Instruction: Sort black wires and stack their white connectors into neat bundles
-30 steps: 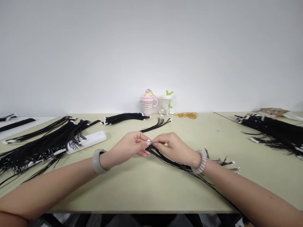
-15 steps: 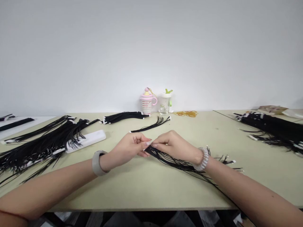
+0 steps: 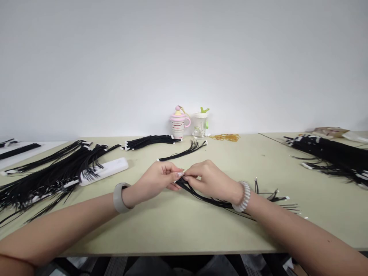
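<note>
Above the middle of the table, my left hand (image 3: pixel 163 175) is closed on the near end of a black wire harness (image 3: pixel 205 197). My right hand (image 3: pixel 208 180) meets it fingertip to fingertip, pinching at the same end of the wires. The connector there is mostly covered by my fingers. From my hands the wires run down to the right, pass under my right wrist and fan out past it, with small pale tips and a white connector (image 3: pixel 287 198) at the far end.
A large heap of black wire harnesses (image 3: pixel 57 172) lies left, partly over a white power-bank-like block (image 3: pixel 115 168). Another pile (image 3: pixel 330 155) lies right. Behind are a bundle (image 3: pixel 152 142), a single harness (image 3: pixel 184 153), a pink cup (image 3: pixel 178 124), a clear cup (image 3: pixel 200 126) and yellow rubber bands (image 3: pixel 227 137).
The loose wires under my right wrist have drawn closer together, and their far ends have shifted slightly right. Both hands stay at nearly the same spot, the right wrist a touch lower.
</note>
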### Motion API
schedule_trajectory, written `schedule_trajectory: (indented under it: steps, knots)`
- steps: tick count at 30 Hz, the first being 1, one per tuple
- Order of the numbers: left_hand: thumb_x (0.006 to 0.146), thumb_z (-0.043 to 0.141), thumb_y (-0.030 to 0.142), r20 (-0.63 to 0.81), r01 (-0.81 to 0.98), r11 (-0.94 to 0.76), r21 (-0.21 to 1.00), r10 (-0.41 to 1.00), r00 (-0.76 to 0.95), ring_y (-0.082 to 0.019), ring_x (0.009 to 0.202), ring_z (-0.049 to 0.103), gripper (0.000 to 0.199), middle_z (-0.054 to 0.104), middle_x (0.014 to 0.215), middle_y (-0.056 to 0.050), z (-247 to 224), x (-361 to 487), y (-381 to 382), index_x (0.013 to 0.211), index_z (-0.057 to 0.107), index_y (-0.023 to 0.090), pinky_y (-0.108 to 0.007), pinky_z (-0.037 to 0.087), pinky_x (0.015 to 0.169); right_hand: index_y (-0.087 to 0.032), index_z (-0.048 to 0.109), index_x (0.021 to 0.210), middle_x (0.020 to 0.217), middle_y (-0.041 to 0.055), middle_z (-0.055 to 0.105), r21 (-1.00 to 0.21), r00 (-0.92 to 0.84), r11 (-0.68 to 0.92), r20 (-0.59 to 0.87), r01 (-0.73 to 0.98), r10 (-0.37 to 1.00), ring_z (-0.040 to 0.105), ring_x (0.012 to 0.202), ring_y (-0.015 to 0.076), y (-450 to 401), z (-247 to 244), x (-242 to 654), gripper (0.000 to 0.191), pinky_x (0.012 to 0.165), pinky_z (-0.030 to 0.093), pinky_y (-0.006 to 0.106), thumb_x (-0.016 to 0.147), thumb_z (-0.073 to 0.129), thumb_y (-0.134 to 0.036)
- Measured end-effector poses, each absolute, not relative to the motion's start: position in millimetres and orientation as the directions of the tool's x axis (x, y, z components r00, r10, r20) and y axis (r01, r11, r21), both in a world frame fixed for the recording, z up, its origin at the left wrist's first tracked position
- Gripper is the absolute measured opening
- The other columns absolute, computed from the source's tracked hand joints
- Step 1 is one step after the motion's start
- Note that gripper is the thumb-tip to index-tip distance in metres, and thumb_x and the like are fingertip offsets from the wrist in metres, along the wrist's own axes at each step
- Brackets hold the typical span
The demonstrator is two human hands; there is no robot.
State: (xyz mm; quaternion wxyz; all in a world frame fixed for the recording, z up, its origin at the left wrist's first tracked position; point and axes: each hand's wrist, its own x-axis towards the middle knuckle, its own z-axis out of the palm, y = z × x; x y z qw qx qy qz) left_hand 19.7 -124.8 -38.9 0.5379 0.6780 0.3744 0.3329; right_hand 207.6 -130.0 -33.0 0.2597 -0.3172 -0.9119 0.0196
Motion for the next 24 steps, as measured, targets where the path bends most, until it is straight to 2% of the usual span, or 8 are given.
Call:
schedule_trajectory:
  steps: [4, 8, 12, 17, 24]
  knots:
    - [0.072, 0.061, 0.038, 0.041, 0.172, -0.132, 0.976, 0.89, 0.455, -0.013, 0.071, 0.065, 0.026, 0.066, 0.088, -0.003, -34.9, 21.7, -126.3, 0.078, 0.06, 0.013, -0.026, 0.054, 0.069, -0.014, 0.052, 0.065, 0.059, -0.0012, 0.052, 0.003, -0.66, 0.772, 0.522, 0.635, 0.541, 0.037, 0.053, 0.0064, -128.8, -41.0, 204.2, 0.021, 0.056, 0.027, 0.022, 0.083, 0.041, -0.017]
    - [0.071, 0.061, 0.04, 0.031, 0.187, -0.118, 0.975, 0.91, 0.413, -0.013, 0.07, 0.065, 0.028, 0.065, 0.084, -0.003, -32.5, 25.1, -127.4, 0.075, 0.056, 0.013, -0.028, 0.054, 0.07, -0.014, 0.054, 0.066, 0.06, 0.0014, 0.05, 0.214, -0.645, 0.678, 0.593, 0.703, 0.482, 0.037, 0.057, 0.0102, -129.4, -46.2, 201.7, 0.025, 0.058, 0.027, 0.026, 0.085, 0.038, -0.021]
    - [0.072, 0.06, 0.043, 0.035, 0.172, -0.116, 0.978, 0.911, 0.411, -0.012, 0.068, 0.065, 0.029, 0.063, 0.076, 0.0, -34.0, 26.8, -127.7, 0.076, 0.055, 0.014, -0.027, 0.054, 0.068, -0.015, 0.052, 0.06, 0.064, 0.0036, 0.049, 0.288, -0.598, 0.583, 0.663, 0.759, 0.45, 0.037, 0.061, 0.0127, -133.3, -45.6, 199.0, 0.026, 0.056, 0.024, 0.027, 0.083, 0.041, -0.019]
    - [0.072, 0.059, 0.044, 0.019, 0.19, -0.105, 0.976, 0.913, 0.408, -0.012, 0.069, 0.065, 0.031, 0.063, 0.074, -0.001, -35.5, 26.8, -127.4, 0.077, 0.055, 0.014, -0.027, 0.054, 0.068, -0.016, 0.052, 0.064, 0.06, 0.002, 0.048, 0.258, -0.612, 0.602, 0.606, 0.756, 0.508, 0.038, 0.056, 0.0119, -137.4, -45.4, 198.3, 0.022, 0.055, 0.022, 0.027, 0.082, 0.04, -0.019]
    - [0.073, 0.059, 0.043, -0.009, 0.17, -0.067, 0.983, 0.912, 0.411, -0.011, 0.069, 0.065, 0.031, 0.062, 0.078, -0.001, -34.9, 27.1, -129.1, 0.08, 0.053, 0.014, -0.026, 0.053, 0.069, -0.016, 0.051, 0.075, 0.062, 0.0001, 0.054, -0.025, -0.502, 0.585, 0.486, 0.811, 0.716, 0.04, 0.053, 0.0086, -137.3, -42.8, 200.9, 0.009, 0.051, 0.021, 0.023, 0.076, 0.042, -0.015]
